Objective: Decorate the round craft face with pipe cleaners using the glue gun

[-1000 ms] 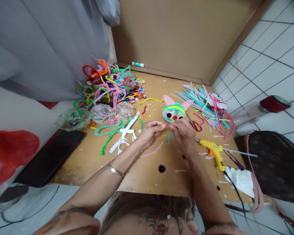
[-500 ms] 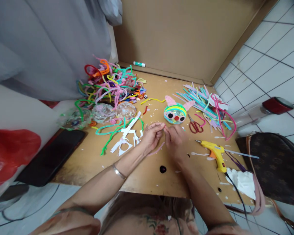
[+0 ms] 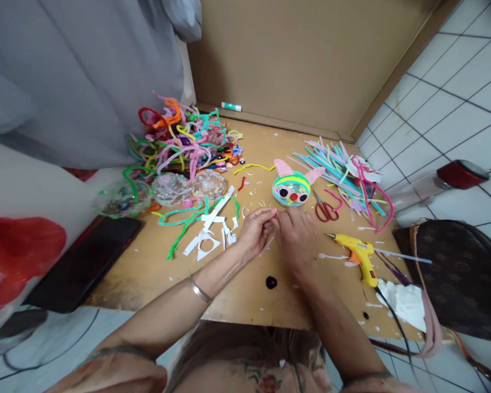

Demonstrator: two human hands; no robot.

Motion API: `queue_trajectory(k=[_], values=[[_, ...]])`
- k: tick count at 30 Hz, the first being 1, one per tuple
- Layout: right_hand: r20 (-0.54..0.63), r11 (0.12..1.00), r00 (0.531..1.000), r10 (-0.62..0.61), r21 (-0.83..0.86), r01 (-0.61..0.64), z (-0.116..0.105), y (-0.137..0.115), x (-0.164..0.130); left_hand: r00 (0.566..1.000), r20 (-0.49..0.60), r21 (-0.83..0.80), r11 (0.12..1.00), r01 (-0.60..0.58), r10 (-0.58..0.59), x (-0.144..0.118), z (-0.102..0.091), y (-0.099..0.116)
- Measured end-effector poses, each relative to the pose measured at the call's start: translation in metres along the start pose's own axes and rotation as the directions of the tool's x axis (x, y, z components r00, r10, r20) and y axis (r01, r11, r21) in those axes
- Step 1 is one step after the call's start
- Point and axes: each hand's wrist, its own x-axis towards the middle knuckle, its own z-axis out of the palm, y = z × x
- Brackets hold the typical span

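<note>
My left hand (image 3: 256, 232) and my right hand (image 3: 295, 232) meet fingertip to fingertip over the middle of the table. Both are pinched on a thin pale-pink pipe cleaner (image 3: 267, 245), whose loose end hangs down between them; the gripped part is mostly hidden by the fingers. Just beyond the hands stands a round clear ornament (image 3: 292, 189) decorated as a face, with pink ears, black eyes, a red nose and green and yellow bands. A black oval piece (image 3: 271, 282) lies on the table nearer to me.
Red-handled scissors (image 3: 326, 210) and a yellow glue gun (image 3: 362, 256) lie to the right, below a pile of pipe cleaners (image 3: 331, 169). Left are a tangled colourful heap (image 3: 188, 136), clear balls (image 3: 208, 185), white paper scraps (image 3: 208, 240) and a black phone (image 3: 84, 262). A brown bag (image 3: 454, 278) sits far right.
My right hand has turned slightly, its knuckles now more upward, while the fingertips stay together. The pink pipe cleaner's loose end has shifted and shows less. The other things stay put.
</note>
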Motion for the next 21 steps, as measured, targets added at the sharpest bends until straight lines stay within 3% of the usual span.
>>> queue_trajectory(k=[10,17,21], values=[[0.026,0.984,0.999,0.038,0.172,-0.042,-0.012,0.021,0.010,0.982,0.138,0.291,0.943,-0.161,0.126,0.002,-0.005,0.013],[0.079,0.966,0.996,-0.042,0.259,0.020,-0.015,0.028,0.013,0.969,0.244,0.425,0.893,-0.147,0.043,0.004,-0.009,0.025],[0.106,0.935,0.992,-0.074,0.354,0.032,-0.019,0.030,0.017,0.968,0.248,0.457,0.877,-0.146,0.032,0.004,-0.011,0.030]])
